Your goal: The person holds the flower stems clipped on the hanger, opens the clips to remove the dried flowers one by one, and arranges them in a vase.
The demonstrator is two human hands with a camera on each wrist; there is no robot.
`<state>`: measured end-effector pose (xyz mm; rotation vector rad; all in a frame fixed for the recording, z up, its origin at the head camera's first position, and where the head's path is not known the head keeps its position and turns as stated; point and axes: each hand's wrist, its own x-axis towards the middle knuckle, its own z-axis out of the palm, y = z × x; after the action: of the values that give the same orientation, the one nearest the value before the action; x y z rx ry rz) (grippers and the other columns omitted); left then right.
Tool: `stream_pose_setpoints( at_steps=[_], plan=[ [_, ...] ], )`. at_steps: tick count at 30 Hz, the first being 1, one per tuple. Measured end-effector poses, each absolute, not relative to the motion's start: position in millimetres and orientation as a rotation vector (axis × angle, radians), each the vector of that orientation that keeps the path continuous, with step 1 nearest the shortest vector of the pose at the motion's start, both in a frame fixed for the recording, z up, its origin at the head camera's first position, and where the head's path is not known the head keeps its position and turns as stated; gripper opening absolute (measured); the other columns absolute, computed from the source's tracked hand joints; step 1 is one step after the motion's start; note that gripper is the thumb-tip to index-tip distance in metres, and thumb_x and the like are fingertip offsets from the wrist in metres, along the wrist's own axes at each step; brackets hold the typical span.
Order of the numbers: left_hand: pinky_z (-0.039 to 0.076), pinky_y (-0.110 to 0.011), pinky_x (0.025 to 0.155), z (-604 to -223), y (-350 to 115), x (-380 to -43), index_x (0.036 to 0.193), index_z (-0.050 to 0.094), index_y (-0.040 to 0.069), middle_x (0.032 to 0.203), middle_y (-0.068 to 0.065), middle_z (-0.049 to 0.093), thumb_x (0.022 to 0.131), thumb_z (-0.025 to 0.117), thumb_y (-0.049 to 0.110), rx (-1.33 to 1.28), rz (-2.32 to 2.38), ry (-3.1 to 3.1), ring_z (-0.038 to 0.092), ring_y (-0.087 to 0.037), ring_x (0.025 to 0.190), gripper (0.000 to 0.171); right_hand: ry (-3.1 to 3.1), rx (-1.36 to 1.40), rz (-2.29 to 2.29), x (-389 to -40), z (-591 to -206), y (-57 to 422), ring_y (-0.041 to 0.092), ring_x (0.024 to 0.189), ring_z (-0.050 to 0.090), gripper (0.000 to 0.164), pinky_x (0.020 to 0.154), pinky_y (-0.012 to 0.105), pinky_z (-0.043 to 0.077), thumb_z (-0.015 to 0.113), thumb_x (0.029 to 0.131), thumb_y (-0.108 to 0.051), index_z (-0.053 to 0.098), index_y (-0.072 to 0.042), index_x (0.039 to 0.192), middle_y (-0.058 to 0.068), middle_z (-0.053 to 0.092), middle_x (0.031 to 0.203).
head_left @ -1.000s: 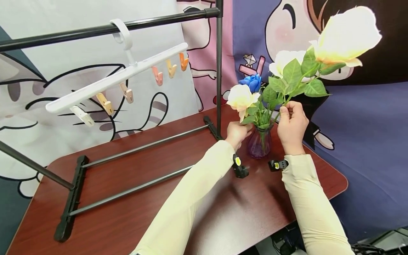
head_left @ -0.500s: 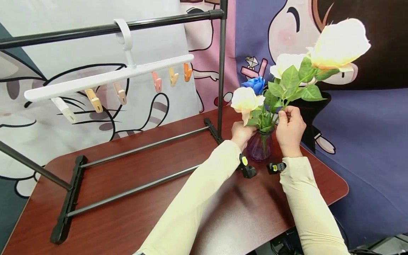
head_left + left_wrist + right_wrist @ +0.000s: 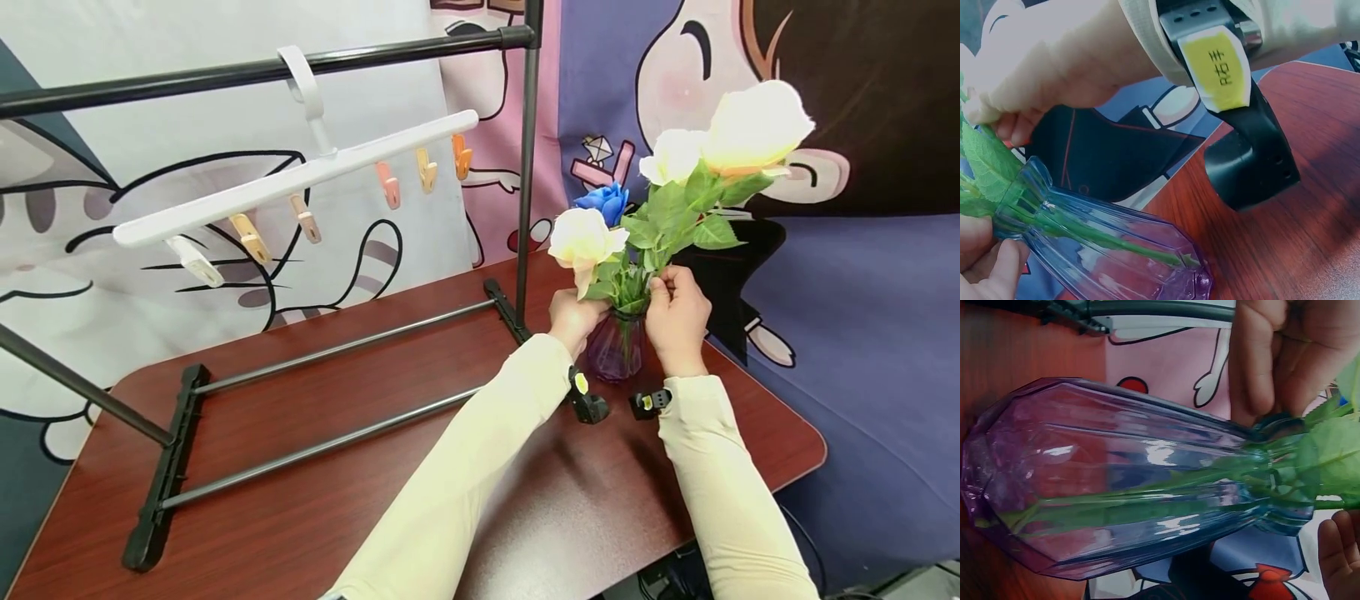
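Observation:
A purple-blue glass vase stands upright on the table, green stems inside. My left hand holds the vase at its neck, its fingers against the glass in the left wrist view. Just above the rim, my right hand pinches the stem of a large white rose, which leans up to the right. Its lower end is hard to tell from the other stems in the glass. A second white rose, a cream rose and a blue rose cluster over the vase.
A black metal rack stands on the red-brown table to the left. From its top bar hangs a white hanger with several coloured clips. The table's right edge lies close to the vase, before a printed cloth backdrop.
The right hand has moved down toward the vase rim with the large white rose, whose bloom is lower and farther left. The left hand stays at the vase neck. The hanger swings.

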<state>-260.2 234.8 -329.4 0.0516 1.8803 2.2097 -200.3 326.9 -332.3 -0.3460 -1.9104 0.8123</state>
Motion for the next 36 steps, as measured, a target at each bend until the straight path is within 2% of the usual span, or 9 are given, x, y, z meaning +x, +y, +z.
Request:
stream_pose_setpoints(
  at_steps=[5, 11, 21, 25, 29, 33, 36],
  plan=[
    [0.055, -0.036, 0.074, -329, 235, -260, 0.093, 0.068, -0.008, 0.086, -0.017, 0.07, 0.07, 0.067, -0.015, 0.053, 2.22, 1.87, 0.069, -0.027, 0.081, 0.024, -1.977, -0.297, 0.773, -202, -337, 329, 0.035, 0.073, 0.053, 0.01, 0.067, 0.042, 0.039, 0.058, 0.088, -0.004, 0.054, 0.006, 0.088, 0.023, 0.06, 0.08],
    [0.055, -0.034, 0.073, -329, 235, -260, 0.093, 0.07, -0.006, 0.085, -0.015, 0.071, 0.07, 0.069, -0.012, 0.041, 2.203, 1.894, 0.069, -0.026, 0.08, 0.024, -2.095, -0.268, 0.702, -200, -336, 333, 0.037, 0.069, 0.049, 0.009, 0.064, 0.045, 0.036, 0.058, 0.087, -0.003, 0.054, 0.004, 0.083, 0.022, 0.054, 0.073],
    [0.055, -0.032, 0.07, -328, 234, -258, 0.095, 0.068, -0.007, 0.088, -0.018, 0.07, 0.07, 0.066, -0.014, 0.061, 2.205, 1.894, 0.069, -0.027, 0.08, 0.025, -2.385, -0.234, 0.628, -193, -326, 339, 0.043, 0.086, 0.053, 0.012, 0.079, 0.052, 0.039, 0.055, 0.082, -0.001, 0.063, 0.008, 0.084, 0.026, 0.058, 0.086],
    [0.055, -0.031, 0.07, -329, 233, -259, 0.095, 0.068, -0.007, 0.089, -0.017, 0.07, 0.07, 0.067, -0.014, 0.077, 2.219, 1.887, 0.069, -0.028, 0.081, 0.025, -2.416, -0.242, 0.612, -190, -325, 341, 0.041, 0.088, 0.054, 0.014, 0.079, 0.051, 0.04, 0.059, 0.084, -0.004, 0.067, 0.007, 0.083, 0.026, 0.059, 0.086],
    [0.055, -0.031, 0.071, -329, 232, -260, 0.096, 0.068, -0.007, 0.088, -0.018, 0.07, 0.07, 0.066, -0.014, 0.088, 2.23, 1.879, 0.069, -0.028, 0.082, 0.027, -2.408, -0.293, 0.637, -186, -327, 342, 0.043, 0.094, 0.056, 0.016, 0.083, 0.052, 0.041, 0.06, 0.087, -0.007, 0.069, 0.006, 0.09, 0.027, 0.063, 0.093],
    [0.055, -0.031, 0.07, -329, 233, -259, 0.097, 0.068, -0.008, 0.088, -0.018, 0.07, 0.07, 0.066, -0.015, 0.075, 2.218, 1.879, 0.069, -0.028, 0.082, 0.027, -2.342, -0.354, 0.705, -183, -330, 340, 0.046, 0.098, 0.056, 0.016, 0.086, 0.055, 0.041, 0.062, 0.085, -0.008, 0.068, 0.005, 0.094, 0.027, 0.064, 0.098],
    [0.055, -0.031, 0.07, -329, 233, -259, 0.098, 0.067, -0.008, 0.09, -0.018, 0.069, 0.071, 0.066, -0.015, 0.064, 2.215, 1.867, 0.069, -0.028, 0.082, 0.028, -2.288, -0.361, 0.709, -181, -331, 339, 0.047, 0.095, 0.056, 0.016, 0.083, 0.055, 0.041, 0.065, 0.082, -0.008, 0.067, 0.005, 0.091, 0.028, 0.063, 0.096]
  ],
)
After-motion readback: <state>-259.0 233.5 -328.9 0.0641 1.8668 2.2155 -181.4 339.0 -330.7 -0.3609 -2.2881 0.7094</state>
